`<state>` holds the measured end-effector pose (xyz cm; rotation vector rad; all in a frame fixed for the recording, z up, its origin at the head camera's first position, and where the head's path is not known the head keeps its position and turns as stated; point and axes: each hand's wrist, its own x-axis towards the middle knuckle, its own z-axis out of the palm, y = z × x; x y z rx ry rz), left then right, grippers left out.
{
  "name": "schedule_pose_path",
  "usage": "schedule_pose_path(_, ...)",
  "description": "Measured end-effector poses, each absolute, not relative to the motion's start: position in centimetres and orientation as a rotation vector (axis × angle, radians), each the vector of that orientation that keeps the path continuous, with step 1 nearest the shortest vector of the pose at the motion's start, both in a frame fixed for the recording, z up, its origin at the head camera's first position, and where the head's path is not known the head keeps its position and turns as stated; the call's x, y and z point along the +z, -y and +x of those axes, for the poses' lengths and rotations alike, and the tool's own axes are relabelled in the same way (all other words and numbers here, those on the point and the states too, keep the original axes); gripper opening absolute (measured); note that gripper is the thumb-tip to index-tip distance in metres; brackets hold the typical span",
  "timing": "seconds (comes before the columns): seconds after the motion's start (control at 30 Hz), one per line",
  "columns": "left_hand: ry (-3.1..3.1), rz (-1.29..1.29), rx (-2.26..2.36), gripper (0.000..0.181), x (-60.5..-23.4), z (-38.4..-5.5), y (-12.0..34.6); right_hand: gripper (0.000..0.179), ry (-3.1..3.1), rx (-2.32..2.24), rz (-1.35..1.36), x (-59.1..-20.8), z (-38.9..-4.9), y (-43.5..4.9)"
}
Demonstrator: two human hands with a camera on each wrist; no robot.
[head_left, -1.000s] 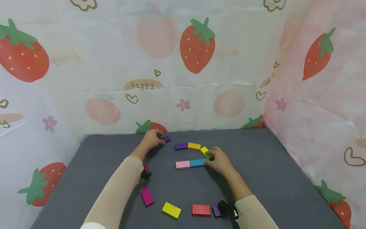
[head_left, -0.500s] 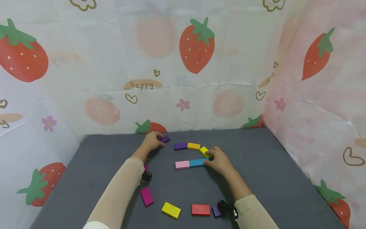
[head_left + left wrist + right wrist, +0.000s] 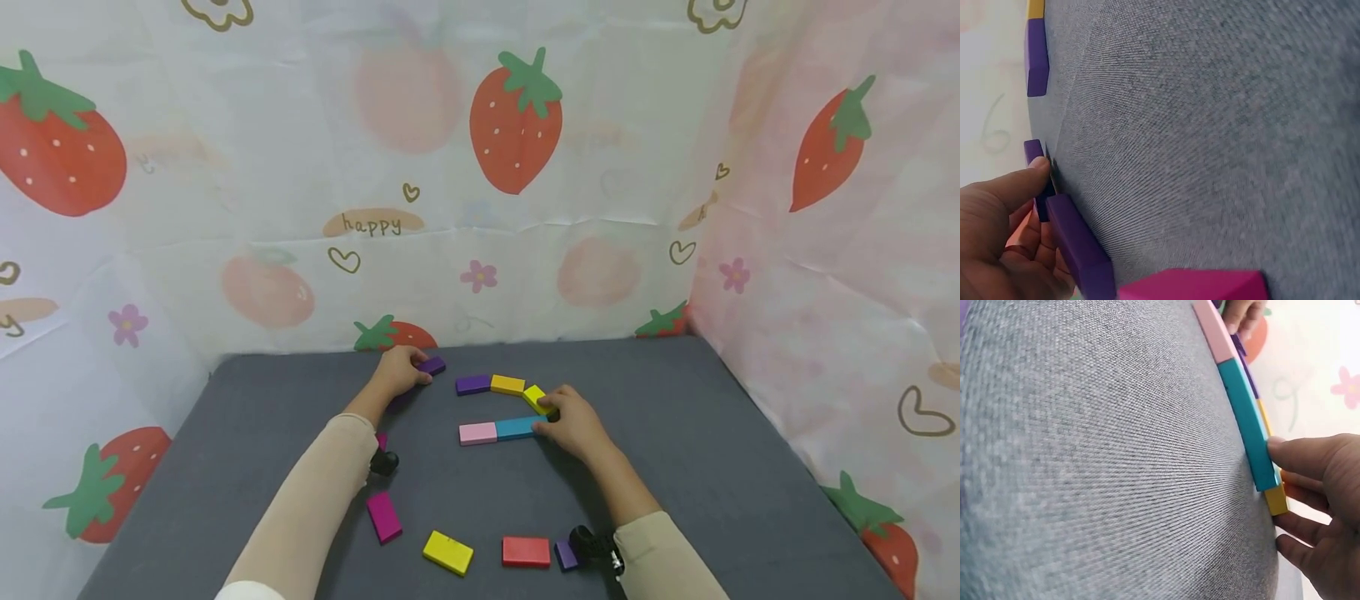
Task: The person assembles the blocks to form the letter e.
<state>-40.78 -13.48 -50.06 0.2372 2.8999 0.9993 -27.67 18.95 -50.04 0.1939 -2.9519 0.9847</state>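
Note:
At the back left, my left hand point(image 3: 397, 372) pinches a small purple block point(image 3: 432, 365), thumb on the near side. In the left wrist view another purple block point(image 3: 1082, 247) lies right beside these fingers, partly over the held one in this view. My right hand point(image 3: 576, 423) grips the end of a slanted yellow block point(image 3: 535, 396), fingers around its far side. Its thumb overlaps the right end of a blue block point(image 3: 516, 428), which joins a pink block point(image 3: 477, 433) in a straight row. A purple block point(image 3: 473, 385) and an orange block point(image 3: 507, 384) continue leftward from the yellow one.
Nearer the front lie a magenta block point(image 3: 385, 517), a second yellow block point(image 3: 448, 553), a red block point(image 3: 526, 552) and a small purple block point(image 3: 566, 556) beside the right wrist camera. Another magenta piece is mostly hidden by the left wrist. A printed cloth backs the grey table point(image 3: 712, 467).
The left hand has shifted very slightly with the purple block, which tilts a little differently than one second ago. The right hand and the other blocks stay in place.

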Motion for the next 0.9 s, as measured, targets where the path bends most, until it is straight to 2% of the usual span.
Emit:
schedule_pose_path(0.53, -2.892, 0.372, 1.036, 0.044, -47.3, -38.8, 13.7, 0.046, 2.947, 1.002, 0.183, -49.8, -27.7, -18.9)
schedule_pose_path(0.9, -2.896, 0.338, 1.017, 0.040, -46.9, -35.8, 13.9, 0.046, 2.953, 1.004, 0.188, -49.5, -27.2, -18.7)
